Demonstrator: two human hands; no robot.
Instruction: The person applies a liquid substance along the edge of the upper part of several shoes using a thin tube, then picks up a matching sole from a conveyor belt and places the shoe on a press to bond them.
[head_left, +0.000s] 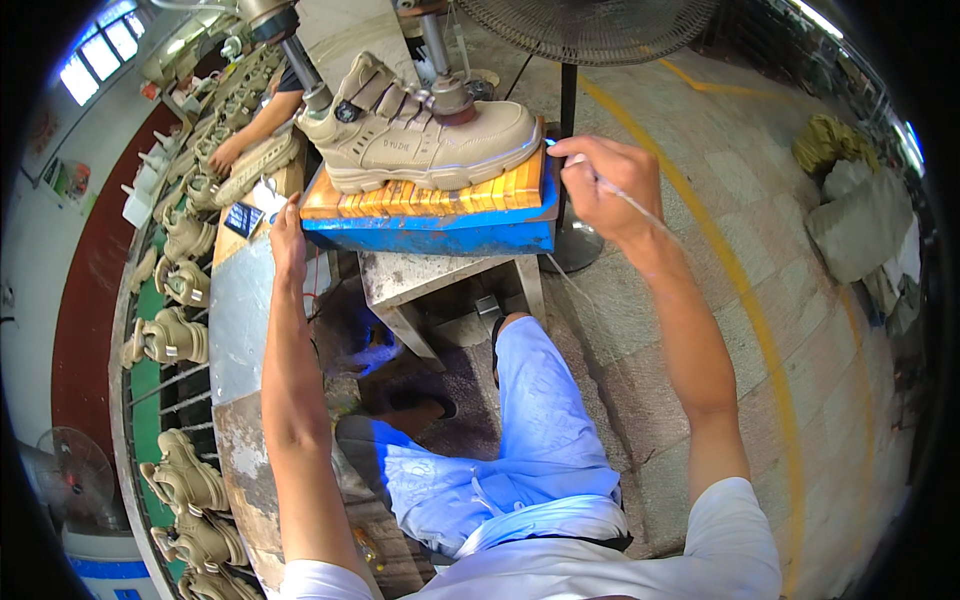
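Observation:
A beige lace-up shoe [430, 150] rests sideways, toe to the right, on a yellow ridged pad [420, 199] above a blue base [430, 236]. A round press head [452, 100] bears on its forefoot; another metal post [312, 88] comes down at the heel. My left hand [288, 238] lies against the left end of the pad, fingers stretched upward, holding nothing I can see. Beside the toe, my right hand [612, 188] is closed around a thin pale stick-like tool [628, 198]. Its exact kind is unclear.
At left, a conveyor rack [145, 385] carries several beige shoes [172, 335]. Another person's arm [262, 125] reaches among shoes there. A black fan [590, 25] stands behind the press. Cloth bundles [862, 220] lie far right. A metal stand [400, 285] supports the base.

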